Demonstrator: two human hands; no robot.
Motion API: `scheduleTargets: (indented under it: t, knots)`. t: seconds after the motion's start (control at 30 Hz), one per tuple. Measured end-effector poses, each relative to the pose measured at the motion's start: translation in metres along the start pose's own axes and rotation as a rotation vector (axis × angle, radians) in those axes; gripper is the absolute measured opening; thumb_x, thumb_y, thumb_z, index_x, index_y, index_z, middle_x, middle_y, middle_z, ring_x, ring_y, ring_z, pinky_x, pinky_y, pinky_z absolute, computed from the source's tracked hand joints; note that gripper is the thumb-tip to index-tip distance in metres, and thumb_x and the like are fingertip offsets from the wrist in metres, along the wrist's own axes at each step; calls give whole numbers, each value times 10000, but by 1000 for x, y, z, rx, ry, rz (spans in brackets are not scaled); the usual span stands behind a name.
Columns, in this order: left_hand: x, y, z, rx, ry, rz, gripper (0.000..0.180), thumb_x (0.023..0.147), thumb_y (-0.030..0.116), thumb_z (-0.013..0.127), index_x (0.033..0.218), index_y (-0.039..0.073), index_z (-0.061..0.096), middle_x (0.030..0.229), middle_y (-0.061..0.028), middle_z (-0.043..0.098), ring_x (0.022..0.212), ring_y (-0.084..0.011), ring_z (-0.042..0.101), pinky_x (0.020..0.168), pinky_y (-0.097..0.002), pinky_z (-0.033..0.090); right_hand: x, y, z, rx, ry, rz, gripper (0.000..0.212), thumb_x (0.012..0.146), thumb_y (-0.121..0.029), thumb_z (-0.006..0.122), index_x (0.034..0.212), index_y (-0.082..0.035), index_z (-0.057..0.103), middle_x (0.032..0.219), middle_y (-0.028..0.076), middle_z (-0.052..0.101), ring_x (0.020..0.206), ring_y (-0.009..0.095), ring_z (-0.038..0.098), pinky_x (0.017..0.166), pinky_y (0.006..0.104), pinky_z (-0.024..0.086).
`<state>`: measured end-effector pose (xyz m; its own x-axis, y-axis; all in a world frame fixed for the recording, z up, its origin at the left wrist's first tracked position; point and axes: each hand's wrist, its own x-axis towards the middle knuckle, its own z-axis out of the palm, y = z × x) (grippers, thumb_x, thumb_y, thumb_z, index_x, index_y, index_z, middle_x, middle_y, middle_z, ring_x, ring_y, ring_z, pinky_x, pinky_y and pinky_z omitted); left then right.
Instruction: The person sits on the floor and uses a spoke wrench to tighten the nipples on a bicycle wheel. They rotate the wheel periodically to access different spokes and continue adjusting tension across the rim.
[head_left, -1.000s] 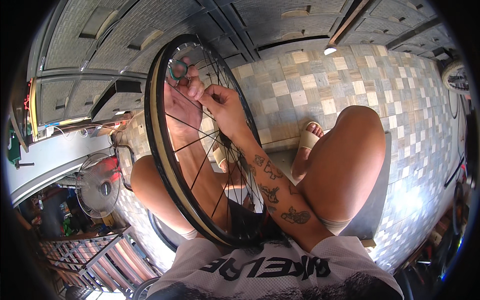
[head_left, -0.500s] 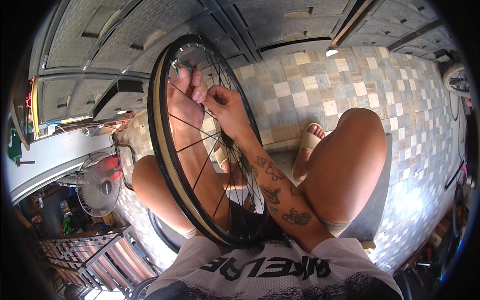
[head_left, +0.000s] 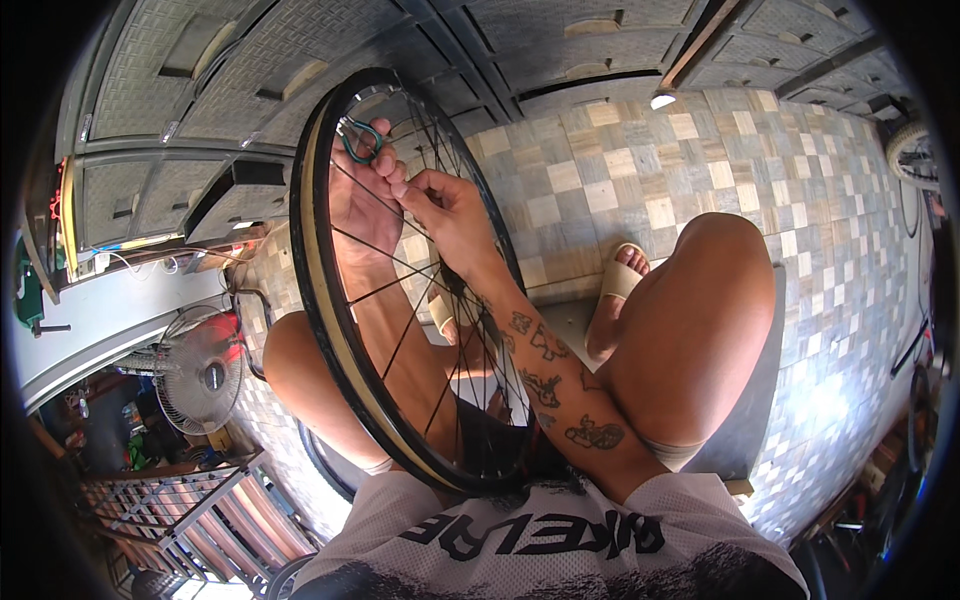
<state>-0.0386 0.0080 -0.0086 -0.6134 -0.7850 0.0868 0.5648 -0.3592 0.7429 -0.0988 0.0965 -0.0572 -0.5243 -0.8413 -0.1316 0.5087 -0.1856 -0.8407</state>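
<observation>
A spoked bicycle wheel (head_left: 313, 260), with a black and tan rim, stands upright and tilted between my legs, its lower edge against my lap. My left hand (head_left: 366, 212) reaches behind the near spokes, palm up and fingers curled. A small spoke wrench (head_left: 361, 143) with a teal loop and metal head sits at its fingers, close to the inner rim. My right hand (head_left: 452, 212) comes through from the right, thumb and forefinger pinched on a thin spoke beside my left fingertips. The exact contact between the fingers is partly hidden.
Grey drawer units (head_left: 370, 40) stand ahead. A fan (head_left: 200, 370) is at the left, above a metal rack (head_left: 180, 500) lower down. Checkered tiles (head_left: 600, 150) cover the floor. Another bike wheel (head_left: 912, 158) shows at the far right.
My left hand has turned and shifted slightly, its thumb no longer covering the wrench, so more of the teal loop shows. The wheel has tipped slightly left; my right hand stays pinched nearby.
</observation>
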Motion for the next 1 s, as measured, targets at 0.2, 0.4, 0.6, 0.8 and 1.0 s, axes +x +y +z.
scheduleTargets:
  t: [0.2,0.4,0.6,0.8,1.0]
  knots:
    - [6,4,9,429,197,-165,343,978,164,668,1267,7,571,964,-68,608,700,-102,495,520,-224,387,1,7,1,81,-2,-23,191,934,-151,718,853,14,667,691,-35,591,652,42,496,586,237,385]
    - [-6,-2,4,30,-1,18,599,995,467,607,1301,-36,496,987,-73,534,877,-127,484,744,-257,430,1,3,0,10,-8,44,193,958,-166,705,833,-23,667,704,-62,557,650,16,440,577,216,324]
    - [0,5,7,337,99,-13,367,1008,293,622,1187,-15,537,894,-63,547,725,-106,477,635,-251,427,0,6,2,30,-20,-54,176,953,-149,699,834,-24,668,707,-64,561,655,17,454,582,214,333]
    - [-3,6,15,102,171,-94,263,1024,299,591,1114,52,596,1022,-121,610,679,-117,442,609,-248,397,1,5,2,22,-14,-5,184,951,-148,699,822,-21,666,705,-65,560,652,16,455,582,214,334]
    - [-4,2,8,67,113,-1,285,1026,317,592,1117,47,606,1122,-138,576,749,-115,456,625,-251,406,2,7,0,-12,-9,2,167,931,-125,699,827,2,666,670,-43,559,627,32,456,557,240,345]
